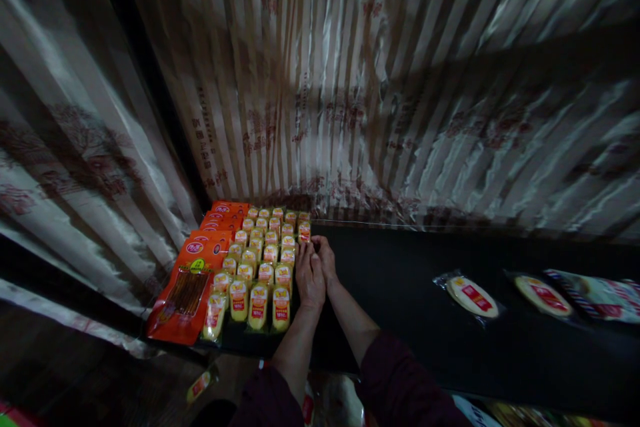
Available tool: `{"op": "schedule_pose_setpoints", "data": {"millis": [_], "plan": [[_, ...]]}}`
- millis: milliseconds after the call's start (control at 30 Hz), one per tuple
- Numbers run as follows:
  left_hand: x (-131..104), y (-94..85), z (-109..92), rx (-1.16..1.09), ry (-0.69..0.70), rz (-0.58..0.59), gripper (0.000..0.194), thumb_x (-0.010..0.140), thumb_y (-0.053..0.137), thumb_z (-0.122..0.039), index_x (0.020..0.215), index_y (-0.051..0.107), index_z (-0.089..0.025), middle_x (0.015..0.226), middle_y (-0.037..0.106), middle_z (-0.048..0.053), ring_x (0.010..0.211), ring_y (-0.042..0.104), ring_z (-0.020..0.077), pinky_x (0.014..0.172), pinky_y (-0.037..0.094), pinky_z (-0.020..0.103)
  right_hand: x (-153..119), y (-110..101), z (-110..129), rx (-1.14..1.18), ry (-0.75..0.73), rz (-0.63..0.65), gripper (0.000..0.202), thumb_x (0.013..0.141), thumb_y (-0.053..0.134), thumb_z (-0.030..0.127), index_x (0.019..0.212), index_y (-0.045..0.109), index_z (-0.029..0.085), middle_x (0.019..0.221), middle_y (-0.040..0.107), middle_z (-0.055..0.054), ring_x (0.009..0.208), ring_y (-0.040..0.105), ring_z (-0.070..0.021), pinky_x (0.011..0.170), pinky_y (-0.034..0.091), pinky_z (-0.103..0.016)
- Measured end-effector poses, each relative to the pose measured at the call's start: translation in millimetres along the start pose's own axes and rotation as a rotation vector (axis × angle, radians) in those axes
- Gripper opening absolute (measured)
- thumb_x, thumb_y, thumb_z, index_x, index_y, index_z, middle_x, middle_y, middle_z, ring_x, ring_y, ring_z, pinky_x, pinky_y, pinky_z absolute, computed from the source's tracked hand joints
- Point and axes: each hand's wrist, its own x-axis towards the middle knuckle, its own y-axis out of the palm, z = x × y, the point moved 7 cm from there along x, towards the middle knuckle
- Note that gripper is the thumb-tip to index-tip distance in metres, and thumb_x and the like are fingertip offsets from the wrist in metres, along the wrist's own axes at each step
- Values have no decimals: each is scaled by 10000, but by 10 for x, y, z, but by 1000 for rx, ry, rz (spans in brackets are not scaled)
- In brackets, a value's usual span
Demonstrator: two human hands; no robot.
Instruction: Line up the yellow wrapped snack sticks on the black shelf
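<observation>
Small wrapped yellow cakes (258, 307) stand upright in close rows at the left of a black shelf (390, 293). My left hand (310, 278) is beside the right side of these rows, its fingers bent and close together. Against it, slightly farther back, is my right hand (325, 257), with fingers curled toward the left hand. Just beyond the fingertips stands one wrapped cake (304, 233) near the back of the rightmost column. Whatever lies between the two hands is hidden by the fingers.
Orange snack packets (187, 287) line the left end. Farther right lie an oval wrapped flatbread (473, 297), another flatbread (544, 295) and a striped packet (597, 295). A single wrapped pack (199, 387) is below the shelf. Printed plastic sheeting (350, 80) hangs behind.
</observation>
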Motion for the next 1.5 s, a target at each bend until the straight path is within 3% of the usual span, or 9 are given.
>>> {"op": "schedule_pose_setpoints", "data": {"millis": [233,467,733,900,1133,1333,1500], "plan": [[2,17,24,-20,0,-5,544,908,256,-360,1279,490,-38,1382,448,166,1335,341,217,1125,253,394,55,61,22,-215,-140,85,234,669,472,257,874,569,199,870,659,-19,793,606,-174,777,478,-313],[-9,33,62,-33,-8,-13,527,904,274,-364,1266,510,-63,1365,471,158,1334,342,213,1122,259,396,38,45,-8,-558,-252,24,280,730,464,199,964,617,188,969,638,-90,921,580,-222,867,460,-363],[-12,15,56,-61,-10,-28,540,901,285,-375,1263,503,-40,1361,469,179,1326,357,223,1119,264,401,81,68,-95,-529,-249,45,439,747,433,169,1167,560,183,1142,614,-89,1055,575,-203,927,458,-334],[-23,4,59,-118,-35,-36,543,901,299,-390,1292,473,-55,1380,450,168,1333,345,209,1120,261,378,98,110,-119,-552,-260,87,432,751,431,178,1155,582,165,1136,639,-95,1054,588,-214,970,431,-383],[-21,-8,63,-113,-39,-38,520,903,294,-388,1271,500,-82,1383,450,160,1336,340,212,1122,252,396,64,11,-122,-493,-232,30,380,774,441,230,1091,632,145,1092,662,-111,993,619,-215,922,472,-369],[-76,-3,-7,-35,1,-38,458,882,316,-299,1229,530,-93,1345,498,153,1319,366,218,1110,276,425,-148,-222,-138,-434,-192,-44,329,768,448,226,990,677,146,1010,687,-109,919,641,-205,884,491,-362],[-320,-58,-73,38,-16,-20,435,859,348,-273,1181,559,-71,1344,492,170,1325,353,233,1108,276,425,-482,-372,-120,-392,-134,-57,290,753,455,222,923,685,174,958,694,-82,882,643,-196,861,496,-354]]}}
